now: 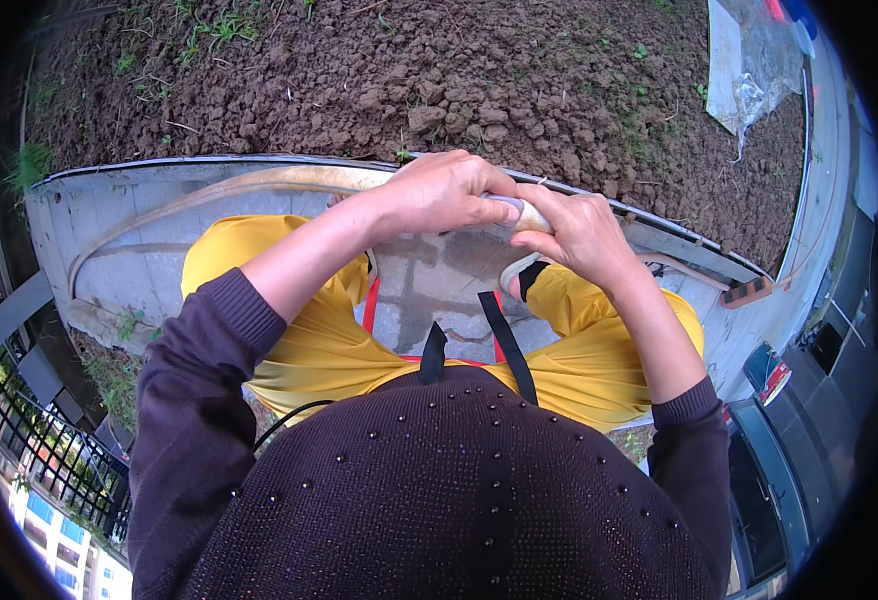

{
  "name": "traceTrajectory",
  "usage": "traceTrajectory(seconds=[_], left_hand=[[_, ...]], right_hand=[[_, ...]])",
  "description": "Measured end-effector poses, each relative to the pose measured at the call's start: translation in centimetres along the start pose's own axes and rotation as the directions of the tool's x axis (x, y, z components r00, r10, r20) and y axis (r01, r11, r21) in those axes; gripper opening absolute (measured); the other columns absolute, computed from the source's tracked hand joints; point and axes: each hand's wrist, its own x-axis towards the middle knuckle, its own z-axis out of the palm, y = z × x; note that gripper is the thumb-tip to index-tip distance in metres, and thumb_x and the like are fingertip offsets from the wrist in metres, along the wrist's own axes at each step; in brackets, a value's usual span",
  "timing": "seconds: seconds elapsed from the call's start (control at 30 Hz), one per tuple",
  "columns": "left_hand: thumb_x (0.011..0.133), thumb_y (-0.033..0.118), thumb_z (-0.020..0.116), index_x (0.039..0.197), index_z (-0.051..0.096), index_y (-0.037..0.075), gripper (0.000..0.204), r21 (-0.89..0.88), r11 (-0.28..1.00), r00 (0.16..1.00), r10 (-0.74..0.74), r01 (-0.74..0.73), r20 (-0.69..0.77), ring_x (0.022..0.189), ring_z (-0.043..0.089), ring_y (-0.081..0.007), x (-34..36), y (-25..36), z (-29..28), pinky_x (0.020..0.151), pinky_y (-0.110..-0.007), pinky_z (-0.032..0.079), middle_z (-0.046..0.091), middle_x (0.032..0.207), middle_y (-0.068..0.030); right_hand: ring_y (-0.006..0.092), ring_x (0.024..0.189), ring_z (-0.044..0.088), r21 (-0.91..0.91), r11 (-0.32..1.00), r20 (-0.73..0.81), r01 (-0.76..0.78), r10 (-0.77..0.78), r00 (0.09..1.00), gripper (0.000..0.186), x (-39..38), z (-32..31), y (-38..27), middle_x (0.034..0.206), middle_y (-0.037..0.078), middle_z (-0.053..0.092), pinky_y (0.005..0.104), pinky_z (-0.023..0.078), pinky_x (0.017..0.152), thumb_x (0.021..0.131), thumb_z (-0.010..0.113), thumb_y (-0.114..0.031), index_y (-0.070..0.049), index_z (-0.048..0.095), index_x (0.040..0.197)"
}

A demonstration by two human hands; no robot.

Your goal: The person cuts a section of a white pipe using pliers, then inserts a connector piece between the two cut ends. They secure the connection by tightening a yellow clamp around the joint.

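A pale, yellowish hose (309, 180) curves in from the left along the paved strip and up to my hands. My left hand (449, 195) is wrapped around it, knuckles up. Just to the right, my right hand (579, 235) grips it too, thumb below and fingers over the top. Between the two hands a short, whitish stretch of hose (531, 216) shows. My palms hide the rest, so I cannot tell whether the hose ends there. Both hands are held in front of my bent knees, close to the bed's edging.
Clumpy brown soil (439, 90) fills the bed beyond the thin edging (189, 163). Plastic sheeting (764, 75) lies at its far right. A brick (746, 292) sits on the right-hand paving. At left stands a dark metal fence (44, 440); a vehicle (774, 480) is at lower right.
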Motion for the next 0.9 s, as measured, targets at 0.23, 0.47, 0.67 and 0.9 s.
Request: traceTrajectory(seconds=[0.23,0.47,0.67,0.9], left_hand=[[0.087,0.038,0.071,0.091,0.064,0.001,0.038,-0.040,0.998,0.998,-0.057,0.057,-0.006,0.070,0.055,-0.0176,0.2,0.0,-1.3,0.064,-0.037,0.043,0.062,0.074,-0.0082],[0.074,0.017,0.069,0.098,0.058,0.000,0.031,-0.084,0.996,0.996,0.004,0.003,0.085,0.073,0.055,-0.0187,-0.8,0.7,-2.8,0.065,-0.036,0.043,0.062,0.079,-0.0087],[0.071,0.010,0.067,0.097,0.057,0.000,0.030,-0.017,0.999,0.999,0.034,-0.033,0.035,0.073,0.055,-0.0206,-0.6,-0.2,-2.3,0.065,-0.036,0.044,0.063,0.081,-0.0106],[0.069,0.008,0.066,0.098,0.057,-0.002,0.032,0.011,1.000,1.000,0.028,-0.029,0.010,0.075,0.057,-0.0227,-0.4,-0.8,-2.2,0.067,-0.037,0.045,0.064,0.083,-0.0131]], right_hand=[[0.0334,0.081,0.069,0.084,0.996,-0.156,-0.019,0.032,0.987,0.039,1.6,-0.2,-2.0,0.092,0.010,0.068,0.0430,0.055,0.066,0.087,0.072,-0.029,-0.011,0.056,0.117],[0.0262,0.074,0.069,-0.016,0.998,-0.234,0.058,-0.060,0.970,0.037,1.8,-0.5,-2.7,0.087,0.007,0.063,0.0384,0.055,0.061,0.083,0.074,-0.029,-0.013,0.059,0.113],[0.0242,0.069,0.067,-0.183,0.981,-0.228,0.066,-0.108,0.968,0.033,2.5,0.1,-2.9,0.082,0.006,0.059,0.0375,0.054,0.058,0.085,0.073,-0.032,-0.012,0.059,0.108],[0.0244,0.071,0.068,-0.263,0.958,-0.151,0.111,-0.155,0.976,0.026,3.5,0.2,-3.1,0.083,0.006,0.060,0.0382,0.055,0.059,0.087,0.071,-0.027,-0.010,0.056,0.101]])
